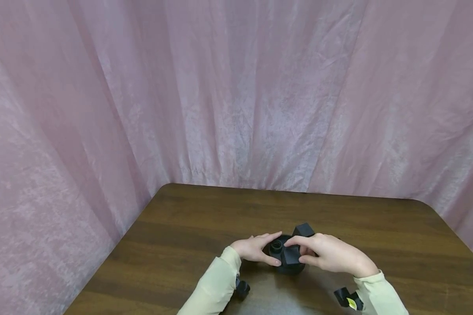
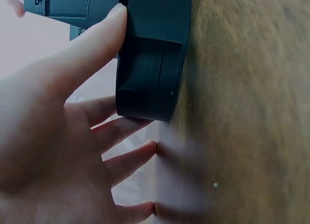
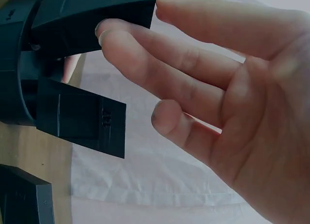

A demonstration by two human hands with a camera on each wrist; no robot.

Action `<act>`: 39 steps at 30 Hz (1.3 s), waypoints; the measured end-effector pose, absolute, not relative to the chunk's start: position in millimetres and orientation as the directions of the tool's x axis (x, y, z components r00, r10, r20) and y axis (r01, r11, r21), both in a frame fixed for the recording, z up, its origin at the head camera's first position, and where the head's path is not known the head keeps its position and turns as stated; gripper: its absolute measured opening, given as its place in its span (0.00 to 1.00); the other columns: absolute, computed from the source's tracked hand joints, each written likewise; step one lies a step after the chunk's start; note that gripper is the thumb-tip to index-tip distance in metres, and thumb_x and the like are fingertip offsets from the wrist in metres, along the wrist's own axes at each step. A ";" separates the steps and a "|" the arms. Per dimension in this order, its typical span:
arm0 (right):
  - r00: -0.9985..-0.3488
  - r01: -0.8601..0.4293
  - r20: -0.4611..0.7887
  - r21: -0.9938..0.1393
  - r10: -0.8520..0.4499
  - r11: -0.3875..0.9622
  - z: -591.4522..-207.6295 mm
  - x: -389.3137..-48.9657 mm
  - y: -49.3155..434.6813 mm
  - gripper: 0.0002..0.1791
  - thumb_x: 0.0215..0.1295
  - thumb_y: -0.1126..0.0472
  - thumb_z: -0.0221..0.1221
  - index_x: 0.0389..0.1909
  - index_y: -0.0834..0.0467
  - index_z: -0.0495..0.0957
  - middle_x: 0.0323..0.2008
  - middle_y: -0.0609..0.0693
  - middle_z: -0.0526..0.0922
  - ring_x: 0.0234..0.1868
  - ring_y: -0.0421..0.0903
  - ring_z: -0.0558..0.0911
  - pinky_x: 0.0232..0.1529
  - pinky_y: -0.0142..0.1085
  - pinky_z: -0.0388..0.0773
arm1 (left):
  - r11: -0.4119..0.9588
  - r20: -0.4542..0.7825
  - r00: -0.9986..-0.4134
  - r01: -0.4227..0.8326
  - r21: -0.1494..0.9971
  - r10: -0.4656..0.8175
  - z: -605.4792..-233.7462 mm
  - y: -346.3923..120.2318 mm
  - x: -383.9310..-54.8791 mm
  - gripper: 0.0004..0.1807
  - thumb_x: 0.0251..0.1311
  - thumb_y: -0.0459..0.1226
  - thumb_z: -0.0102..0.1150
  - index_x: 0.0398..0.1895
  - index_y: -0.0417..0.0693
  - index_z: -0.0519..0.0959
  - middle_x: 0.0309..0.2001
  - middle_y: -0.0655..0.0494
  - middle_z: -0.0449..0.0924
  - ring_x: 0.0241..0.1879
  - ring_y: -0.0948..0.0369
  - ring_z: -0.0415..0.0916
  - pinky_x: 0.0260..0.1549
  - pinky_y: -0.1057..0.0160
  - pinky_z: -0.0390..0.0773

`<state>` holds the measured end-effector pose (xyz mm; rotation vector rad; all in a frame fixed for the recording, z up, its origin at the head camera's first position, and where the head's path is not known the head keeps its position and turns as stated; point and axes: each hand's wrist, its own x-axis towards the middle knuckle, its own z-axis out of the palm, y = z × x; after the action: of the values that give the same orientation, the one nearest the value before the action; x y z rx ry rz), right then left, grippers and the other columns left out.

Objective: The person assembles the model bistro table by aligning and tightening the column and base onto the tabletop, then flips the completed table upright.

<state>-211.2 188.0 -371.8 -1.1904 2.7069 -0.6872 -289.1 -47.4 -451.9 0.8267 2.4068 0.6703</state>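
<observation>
Clock centred on the black round base, 12 = away from the person, head view.

Pink velvety curtain (image 1: pixel 236 96) fills the backdrop, 9 through 3. Brown wood-grain table (image 1: pixel 181 227) below it, base standing near its near side. Pale yellow sleeves come in from 7 and 5.

Right hand (image 1: pixel 333 255) at 3, reaching in over the base; thumb and fingers pinch the rectangular black block (image 1: pixel 291 256). Left hand (image 1: pixel 256 248) at 9, spread wide, thumb against the base's near side, index and middle at its far side; ring and little fingertips touch the table.

Black round base (image 1: pixel 291 267) sits between the hands, on the table. Pinched block rises from its 3 side; can't tell if seated. Second black block (image 1: pixel 302 229) sticks up at 1, just past the right fingers. Third black piece (image 3: pixel 26 197) is partly in frame in the right wrist view, apart from the base, near the table. Smallest: black ring (image 1: pixel 276 247) on the base at 10, beside the left thumb and index.
</observation>
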 end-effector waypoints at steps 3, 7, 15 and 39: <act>-0.680 -0.674 0.071 -0.454 -0.730 0.583 -373.0 -210.6 187.7 0.20 0.66 0.62 0.59 0.58 0.49 0.74 0.33 0.39 0.85 0.28 0.26 0.75 0.30 0.26 0.73 | 0.691 -0.298 -0.687 0.409 0.596 0.663 -452.1 -46.9 -289.3 0.45 0.61 0.53 0.61 0.77 0.63 0.49 0.75 0.52 0.55 0.75 0.52 0.51 0.71 0.39 0.48; -0.658 -0.679 0.057 -0.477 -0.751 0.559 -374.6 -210.4 188.2 0.20 0.67 0.62 0.58 0.60 0.50 0.73 0.32 0.38 0.83 0.29 0.26 0.75 0.32 0.26 0.73 | 0.695 -0.300 -0.689 0.409 0.591 0.660 -451.0 -47.4 -288.4 0.45 0.60 0.52 0.62 0.77 0.64 0.49 0.75 0.52 0.55 0.75 0.52 0.52 0.71 0.40 0.48; -0.659 -0.698 0.078 -0.434 -0.748 0.569 -377.5 -213.1 184.5 0.18 0.66 0.56 0.60 0.57 0.47 0.75 0.29 0.32 0.77 0.26 0.26 0.71 0.30 0.25 0.71 | 0.686 -0.304 -0.671 0.422 0.592 0.676 -448.8 -50.3 -288.9 0.46 0.61 0.52 0.62 0.77 0.64 0.47 0.76 0.51 0.53 0.76 0.52 0.50 0.71 0.39 0.48; -0.565 -0.817 0.360 -0.122 -0.742 0.563 -400.0 -220.5 166.1 0.16 0.67 0.54 0.59 0.55 0.45 0.77 0.49 0.38 0.79 0.46 0.35 0.79 0.46 0.40 0.76 | 0.664 -0.288 -0.643 0.474 0.579 0.710 -451.6 -53.4 -292.9 0.48 0.61 0.52 0.62 0.78 0.62 0.45 0.77 0.57 0.51 0.76 0.58 0.48 0.71 0.40 0.47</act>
<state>-220.5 166.1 -400.0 -1.5369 3.0095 -0.4783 -292.9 -53.4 -451.6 0.9177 2.3800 0.6312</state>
